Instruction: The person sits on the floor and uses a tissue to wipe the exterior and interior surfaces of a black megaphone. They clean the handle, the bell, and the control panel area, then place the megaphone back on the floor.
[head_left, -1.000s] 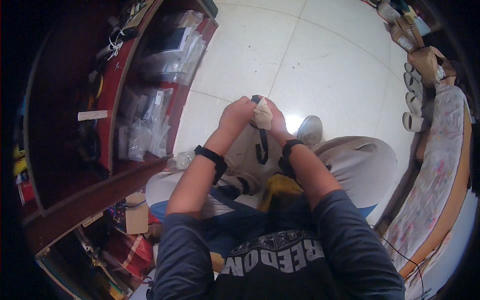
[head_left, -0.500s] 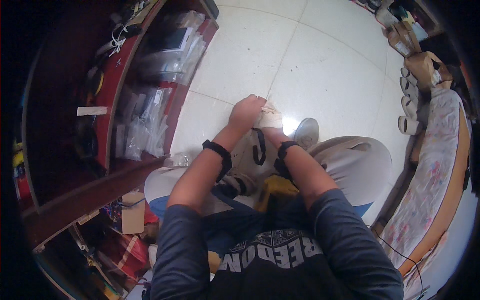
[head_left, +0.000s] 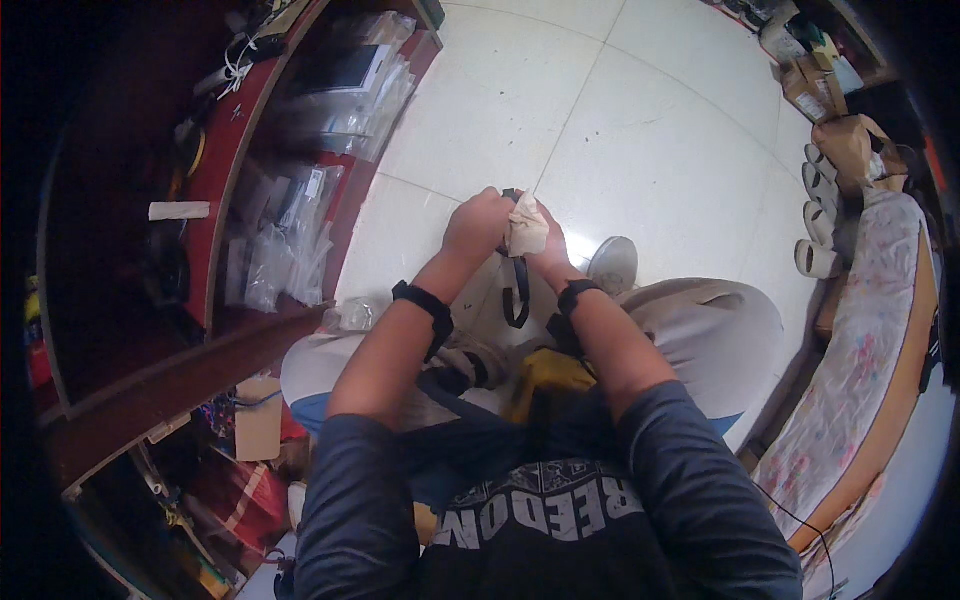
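My two hands are close together over the floor in front of my knees. My left hand is closed at the edge of a small dark object, mostly hidden by fingers and cloth, so its kind does not show. A cream cloth lies bunched against that object, with my right hand closed on it. Below the hands hangs a loop of black strap. Each wrist wears a black band.
To the left, a dark red shelf unit holds clear plastic packets. A yellow item sits between my legs. Along the right are pale sandals, a cardboard box and a long cushion with a floral cover. Pale tiles spread ahead.
My hands have turned and parted slightly, bringing the cloth and the dark object's upper end into clearer view. My left hand has shifted a little to the left.
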